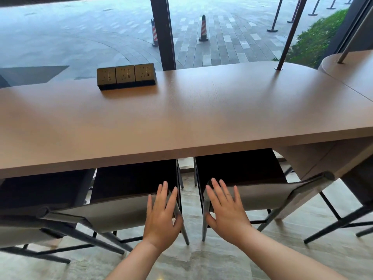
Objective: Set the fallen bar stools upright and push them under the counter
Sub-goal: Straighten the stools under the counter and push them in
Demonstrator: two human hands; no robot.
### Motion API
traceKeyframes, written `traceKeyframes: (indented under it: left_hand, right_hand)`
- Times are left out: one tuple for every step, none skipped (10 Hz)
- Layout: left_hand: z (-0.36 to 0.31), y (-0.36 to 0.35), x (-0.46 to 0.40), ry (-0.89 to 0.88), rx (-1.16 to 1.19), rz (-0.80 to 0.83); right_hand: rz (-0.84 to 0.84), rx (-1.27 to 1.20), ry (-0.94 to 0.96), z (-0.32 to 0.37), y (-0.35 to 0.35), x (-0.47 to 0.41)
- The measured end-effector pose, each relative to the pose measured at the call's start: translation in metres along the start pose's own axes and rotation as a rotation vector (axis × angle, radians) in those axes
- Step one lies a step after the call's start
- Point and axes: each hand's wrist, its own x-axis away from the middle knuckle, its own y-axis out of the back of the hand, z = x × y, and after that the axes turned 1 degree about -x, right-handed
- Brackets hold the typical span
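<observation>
Under counter (181,122), upright stools (125,211), seemingly flat hands (161,215)

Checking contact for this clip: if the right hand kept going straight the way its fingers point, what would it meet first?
The right hand lies flat on the right stool's backrest, fingers aimed toward the counter. Going on, it would likely slide over the backrest top into the dark space above the seat; depth there is unclear.

Pale stone floor (201,263) carries upright bar stools (121,211); brown counter (181,122) bears socket block (126,76).
</observation>
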Motion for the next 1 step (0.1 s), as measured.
traceKeyframes:
  left_hand:
    - [-0.0085,0.0226,-0.0059,-0.01,0.251,-0.096]
  right_hand:
    - [-0.143,-0.239,0.03,-0.0021,0.0177,0.0043]
